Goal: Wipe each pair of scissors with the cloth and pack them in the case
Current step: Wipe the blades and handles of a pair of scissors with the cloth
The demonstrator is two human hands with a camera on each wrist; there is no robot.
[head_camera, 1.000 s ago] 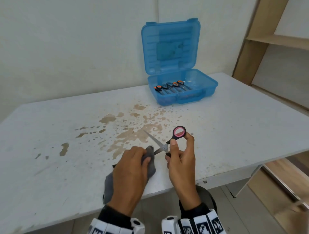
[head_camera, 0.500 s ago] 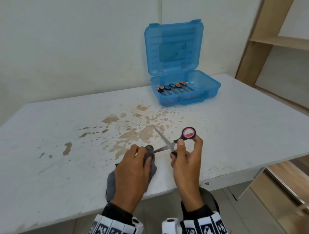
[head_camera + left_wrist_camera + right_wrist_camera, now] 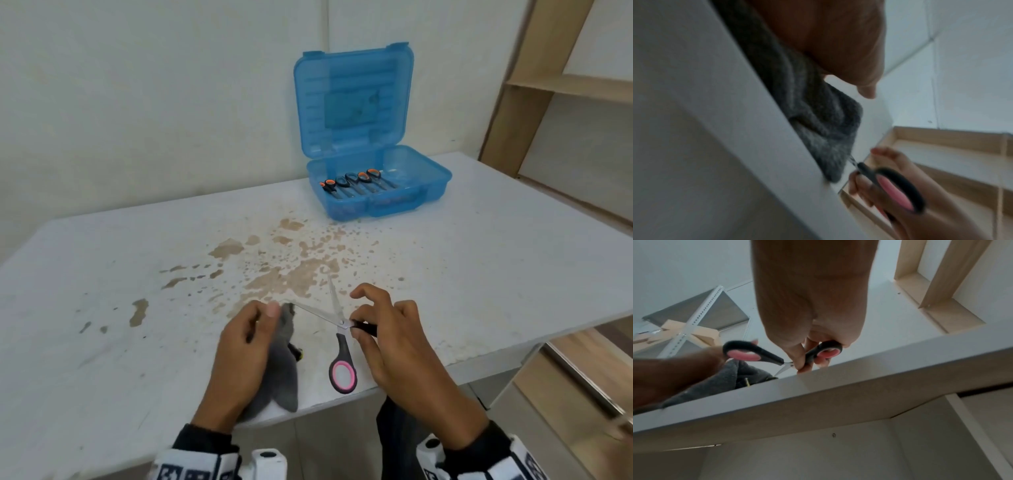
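A pair of scissors (image 3: 340, 322) with black, pink-lined handles is spread wide open near the table's front edge. One blade points away from me; the other runs left into the grey cloth (image 3: 282, 370). My left hand (image 3: 274, 311) holds the cloth bunched round that blade's tip. My right hand (image 3: 359, 320) pinches one handle next to the pivot, and the free handle loop (image 3: 342, 373) points toward me. In the right wrist view the fingers (image 3: 807, 356) curl round the second loop (image 3: 826, 352). The left wrist view shows the cloth (image 3: 818, 129) and a blurred handle (image 3: 896, 190).
An open blue case (image 3: 428, 192) stands at the back of the white table (image 3: 102, 308), lid upright, with several scissors (image 3: 352, 181) in it. Brown stains (image 3: 291, 270) mark the middle. A small black-and-yellow item (image 3: 297, 352) peeks from under the cloth. Wooden shelving (image 3: 565, 89) is at the right.
The scissors have swung from loop-up to loop-toward-me and opened much wider. My left hand with the cloth has slid out along one blade to its tip.
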